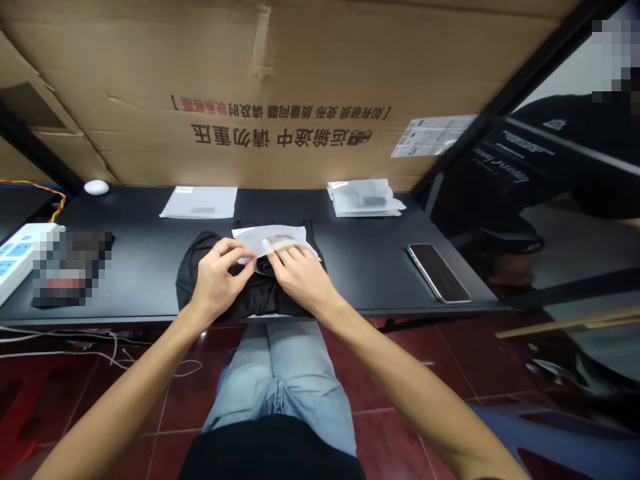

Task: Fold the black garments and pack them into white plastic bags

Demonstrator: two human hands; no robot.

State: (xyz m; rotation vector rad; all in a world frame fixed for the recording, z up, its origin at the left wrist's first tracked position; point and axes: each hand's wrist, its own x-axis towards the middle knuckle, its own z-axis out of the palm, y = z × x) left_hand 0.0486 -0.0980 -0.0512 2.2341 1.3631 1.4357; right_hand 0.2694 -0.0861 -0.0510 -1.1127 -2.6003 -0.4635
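A translucent frosted plastic bag [250, 235] lies in front of me on black fabric [193, 261]. My left hand [220, 277] pinches the bag's near left edge between thumb and fingers. On the right side, my right hand [304, 277] grips the near edge of the same bag, its fingertips partly hidden at the plastic. Between both hands, a dark rolled item [265, 265] shows just under the bag's edge; whether it is inside the bag I cannot tell.
On the black table [135, 267] lie a flat frosted bag [200, 203], a stack of frosted bags [365, 199], a phone [438, 273], a white mouse-like object [97, 187] and a power strip [25, 257]. Cardboard [300, 60] stands behind. A person in black [575, 153] is at the right.
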